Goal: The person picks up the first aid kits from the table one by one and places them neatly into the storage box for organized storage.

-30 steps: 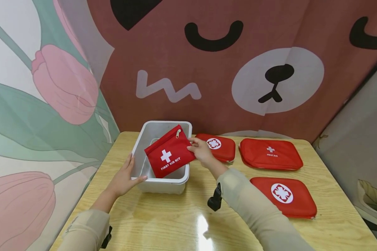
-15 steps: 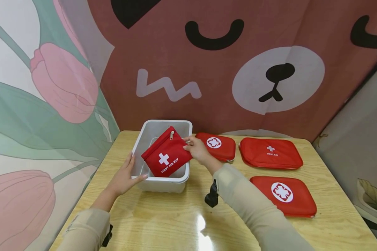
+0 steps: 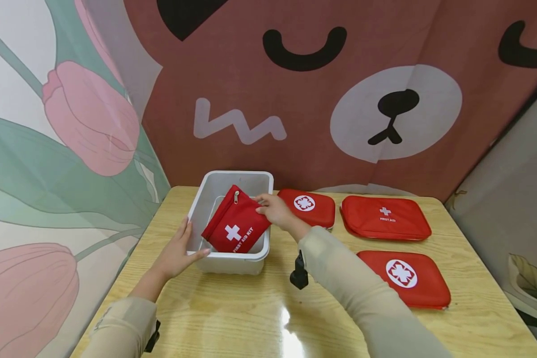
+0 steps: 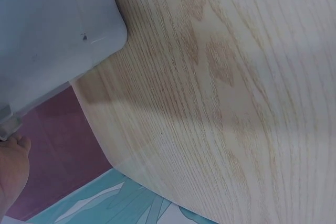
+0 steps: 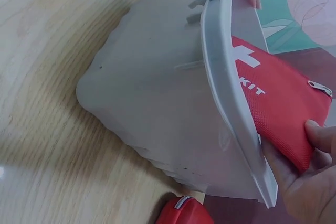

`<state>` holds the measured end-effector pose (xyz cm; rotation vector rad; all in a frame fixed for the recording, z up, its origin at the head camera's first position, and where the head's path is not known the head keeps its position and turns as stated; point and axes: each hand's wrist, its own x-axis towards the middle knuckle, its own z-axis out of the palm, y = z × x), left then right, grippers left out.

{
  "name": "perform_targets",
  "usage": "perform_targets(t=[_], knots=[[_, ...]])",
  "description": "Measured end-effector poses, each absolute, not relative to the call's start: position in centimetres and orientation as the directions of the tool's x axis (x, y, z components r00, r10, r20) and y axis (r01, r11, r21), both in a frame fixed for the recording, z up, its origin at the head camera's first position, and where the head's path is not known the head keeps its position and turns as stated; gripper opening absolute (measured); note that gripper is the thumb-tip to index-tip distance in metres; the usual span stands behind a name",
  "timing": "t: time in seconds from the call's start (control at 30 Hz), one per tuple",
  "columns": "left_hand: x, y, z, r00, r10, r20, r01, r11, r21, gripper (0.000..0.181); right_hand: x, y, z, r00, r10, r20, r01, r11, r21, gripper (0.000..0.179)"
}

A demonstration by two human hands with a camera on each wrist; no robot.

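A soft red first aid pouch (image 3: 238, 223) with a white cross and a zip hangs tilted inside a light grey plastic bin (image 3: 232, 264), its lower part below the rim. My right hand (image 3: 277, 211) pinches the pouch's right corner, just above the bin's right rim. In the right wrist view, my thumb (image 5: 320, 136) lies on one face of the pouch and the fingers are behind it. My left hand (image 3: 176, 253) holds the bin's near left corner, thumb along the front rim and fingers at the left side. The left wrist view shows only part of this hand (image 4: 13, 166).
Three red zipped first aid cases stand right of the bin: a small case (image 3: 319, 211) close beside it, a wider case (image 3: 398, 221) farther right, and another case (image 3: 418, 286) nearer me, partly behind my right sleeve. A printed curtain (image 3: 295, 149) rises behind the wooden table (image 3: 232, 318).
My right hand has moved slightly left, bringing the pouch lower into the bin and turning it more steeply. The left hand and bin have stayed in place.
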<state>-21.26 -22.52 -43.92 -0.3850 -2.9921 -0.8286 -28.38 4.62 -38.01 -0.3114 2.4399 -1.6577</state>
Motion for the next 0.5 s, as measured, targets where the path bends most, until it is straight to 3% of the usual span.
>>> perform_targets(t=[0.5], knots=[[-21.25,-22.55,-43.96,-0.968,0.237,0.087,0.248,0.823,0.511,0.098,-28.49,4.03,-37.80,-0.926,-0.378,-0.012,-0.189,0.492,-0.850,0.022]])
